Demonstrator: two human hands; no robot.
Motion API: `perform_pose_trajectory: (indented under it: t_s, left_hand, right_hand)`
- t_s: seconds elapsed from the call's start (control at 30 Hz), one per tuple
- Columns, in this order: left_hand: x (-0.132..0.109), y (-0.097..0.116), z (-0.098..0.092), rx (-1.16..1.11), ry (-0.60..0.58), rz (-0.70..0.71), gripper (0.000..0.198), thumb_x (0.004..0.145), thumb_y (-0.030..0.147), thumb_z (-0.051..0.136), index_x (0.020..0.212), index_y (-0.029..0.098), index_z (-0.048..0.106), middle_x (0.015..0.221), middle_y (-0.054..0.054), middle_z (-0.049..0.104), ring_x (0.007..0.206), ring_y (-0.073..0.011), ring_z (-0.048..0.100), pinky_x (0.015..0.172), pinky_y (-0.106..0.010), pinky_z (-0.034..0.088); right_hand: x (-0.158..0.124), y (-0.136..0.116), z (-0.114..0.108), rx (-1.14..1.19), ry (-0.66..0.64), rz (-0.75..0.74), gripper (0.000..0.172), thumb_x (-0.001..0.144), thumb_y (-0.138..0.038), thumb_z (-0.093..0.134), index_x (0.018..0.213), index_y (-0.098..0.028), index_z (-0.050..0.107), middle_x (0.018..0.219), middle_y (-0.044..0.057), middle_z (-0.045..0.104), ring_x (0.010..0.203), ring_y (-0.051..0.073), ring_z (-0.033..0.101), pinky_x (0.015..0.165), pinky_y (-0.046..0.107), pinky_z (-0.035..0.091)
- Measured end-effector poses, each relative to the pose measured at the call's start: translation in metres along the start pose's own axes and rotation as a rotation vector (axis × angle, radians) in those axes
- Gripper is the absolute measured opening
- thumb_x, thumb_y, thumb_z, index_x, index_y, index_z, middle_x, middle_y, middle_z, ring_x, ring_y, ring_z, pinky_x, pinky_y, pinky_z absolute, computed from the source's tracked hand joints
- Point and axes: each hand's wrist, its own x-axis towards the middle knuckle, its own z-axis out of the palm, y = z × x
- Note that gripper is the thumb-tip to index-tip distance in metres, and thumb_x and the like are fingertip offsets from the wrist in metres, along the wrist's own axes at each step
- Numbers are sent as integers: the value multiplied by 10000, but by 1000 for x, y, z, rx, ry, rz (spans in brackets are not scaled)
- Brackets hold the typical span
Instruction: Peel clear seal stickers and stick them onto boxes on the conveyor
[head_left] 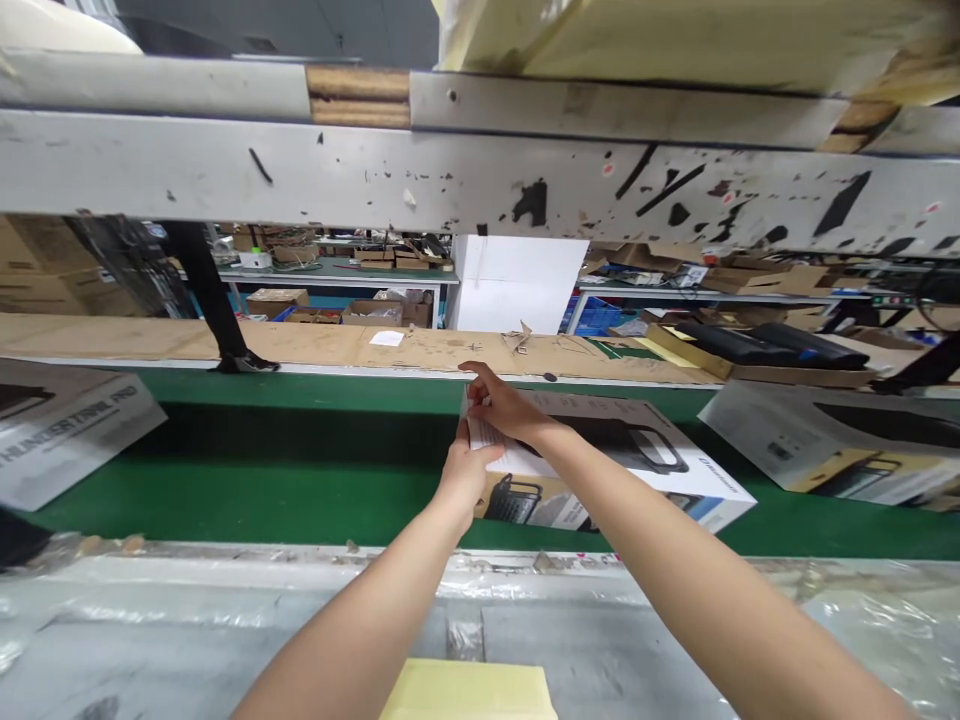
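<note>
A white printed product box (607, 455) lies on the green conveyor belt (300, 460), with a dark product pictured on its top face. My left hand (463, 478) is at the box's left end, its thumb over the top edge and its other fingers largely hidden down the end. Just above it, my right hand (504, 405) bends over the same end. Its thumb and fingers are closed together at the edge, and whatever lies between them is hidden. Small printed text shows on the white surface between my hands.
More printed boxes stand on the belt, one box (67, 430) at left and another box (840, 440) at right. A speckled metal beam (465, 180) crosses above. Beyond the belt runs a cardboard-covered ledge (322, 342), with a tray of black items (772, 345). Yellow paper (469, 690) lies nearest me.
</note>
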Motion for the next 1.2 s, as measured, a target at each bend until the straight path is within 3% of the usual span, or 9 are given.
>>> perform_pose_trajectory:
  t_s: [0.2,0.33,0.53,0.67,0.83,0.9,1.0,1.07,1.2]
  left_hand:
    - [-1,2,-4,12,6,-2,683,716,159,727,1386,199,595,1066,-91,783,1008,-309,722,854,-348,542]
    - [2,-1,-9,15,8,18,698,701,152,728,1386,185,597,1097,-93,779,1031,-301,718,863,-334,534]
    - [4,-4,-15,15,21,52,641,693,147,733,1325,221,656,1064,-61,786,1033,-290,712,876,-330,519]
    - [2,-3,-16,5,41,55,600,705,141,729,1298,213,661,1100,-67,779,1045,-274,711,900,-320,520]
    - [2,-6,-20,35,109,37,771,748,190,756,1465,159,476,1307,-151,702,1163,-290,686,952,-340,534]
    - [3,-4,-24,72,117,45,878,762,202,767,1546,214,371,1381,-126,668,1232,-281,657,1004,-344,514]
    - [2,6,-29,137,63,63,759,771,167,754,1479,263,499,1292,-74,730,1207,-279,677,1053,-351,487]
    - [1,13,-30,184,41,86,620,769,136,736,1364,260,617,1238,-57,757,1186,-280,687,1063,-344,478]
    - [2,21,-30,332,80,128,518,767,137,722,1272,234,654,1252,-82,744,1205,-312,665,1078,-369,457]
  right_hand:
    - [12,13,5,-18,111,65,744,705,-117,664,1403,-258,449,949,21,581,886,203,606,794,344,528]
    - [1,17,1,-13,180,17,625,829,-124,502,1434,-235,390,953,47,648,932,214,644,883,396,539]
    - [-21,8,-5,-68,-79,-150,831,783,-32,506,1535,-363,384,1255,35,715,1199,233,647,1016,416,510]
    - [-1,5,2,-149,-181,-202,891,648,-8,619,1470,-339,531,1067,22,758,1145,269,645,975,382,509]
    - [29,-8,12,-192,-174,-195,745,716,-62,615,1419,-308,593,825,7,752,951,239,692,896,335,528]
    - [23,-10,5,-198,-95,-171,812,719,-39,579,1471,-340,524,1063,29,773,1060,248,689,978,370,515]
    - [-20,4,-25,-220,97,-82,873,764,-43,491,1588,-289,338,1445,114,609,1184,279,654,1016,423,504]
    - [-66,25,-55,-250,283,41,865,818,-96,464,1632,-227,203,1475,181,568,1108,312,679,966,470,523]
    - [-154,68,-106,-204,774,378,889,803,-261,607,1606,-151,242,1299,211,662,1105,383,662,1059,565,454]
